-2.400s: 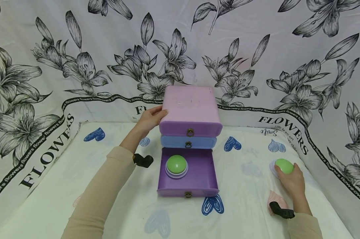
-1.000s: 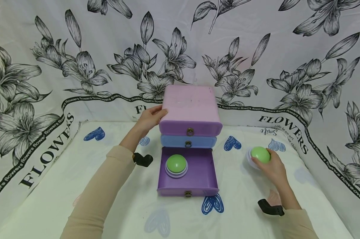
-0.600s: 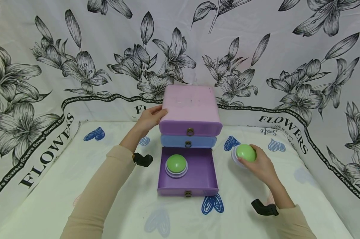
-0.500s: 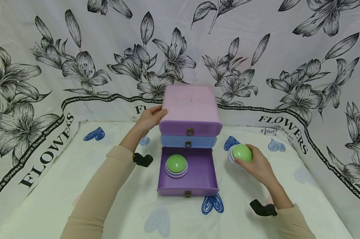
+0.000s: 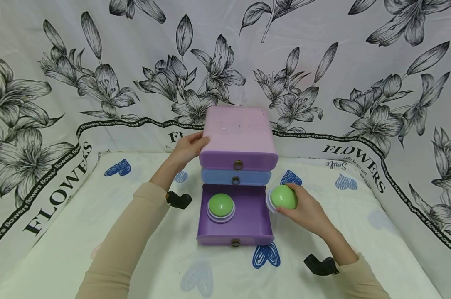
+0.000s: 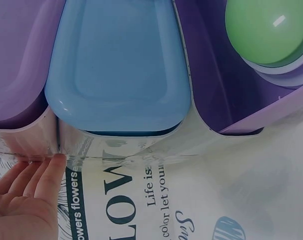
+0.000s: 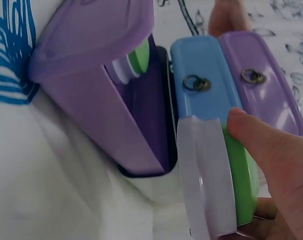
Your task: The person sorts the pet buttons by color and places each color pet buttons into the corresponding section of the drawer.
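Observation:
A small three-tier drawer unit (image 5: 240,131) with a pink top stands mid-view; its bottom purple drawer (image 5: 251,226) is pulled out. Inside that drawer, towards the left, sits a round push button (image 5: 220,205) with a green dome and white base. My left hand (image 5: 188,150) rests against the unit's upper left side, straight fingers touching it in the left wrist view. My right hand (image 5: 307,209) grips a second green-domed push button (image 5: 284,197), tilted, beside the drawer's right edge. In the right wrist view its white base (image 7: 206,175) faces the drawer.
Above the pulled-out drawer are a blue drawer front (image 5: 253,177) and a purple drawer front (image 5: 225,161), both pushed in, with ring pulls. A white cloth with heart prints (image 5: 143,249) lies underneath. Behind hangs a flower-printed curtain (image 5: 154,41).
My right hand has lifted the second push button from the cloth at the right and carried it left to the drawer's edge. My left hand has stayed in place.

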Available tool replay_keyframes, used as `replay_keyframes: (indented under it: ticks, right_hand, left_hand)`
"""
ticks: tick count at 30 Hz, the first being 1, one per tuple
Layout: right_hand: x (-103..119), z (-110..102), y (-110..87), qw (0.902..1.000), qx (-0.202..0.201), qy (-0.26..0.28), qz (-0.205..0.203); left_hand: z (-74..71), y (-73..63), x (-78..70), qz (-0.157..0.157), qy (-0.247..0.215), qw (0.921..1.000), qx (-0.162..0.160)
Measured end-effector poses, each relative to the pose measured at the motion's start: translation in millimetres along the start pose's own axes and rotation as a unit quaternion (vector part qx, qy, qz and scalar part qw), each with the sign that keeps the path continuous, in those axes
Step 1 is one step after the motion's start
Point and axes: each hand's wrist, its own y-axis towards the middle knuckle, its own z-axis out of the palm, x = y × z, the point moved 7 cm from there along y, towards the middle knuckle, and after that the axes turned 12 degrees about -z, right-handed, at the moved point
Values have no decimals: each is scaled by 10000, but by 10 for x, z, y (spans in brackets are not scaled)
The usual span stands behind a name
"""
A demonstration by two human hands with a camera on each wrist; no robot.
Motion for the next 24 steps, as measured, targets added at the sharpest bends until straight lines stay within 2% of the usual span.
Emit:
replay_keyframes:
  ticks: [13,24]
  right_hand:
    - [352,168,78,9966,531,93,-625]
    - [489,418,154,9852,1162,215,-1242]
  left_hand:
    - [-6,10,8,-30,10,10000,-47]
    - [-7,2,3,-25,18,10000,-57]
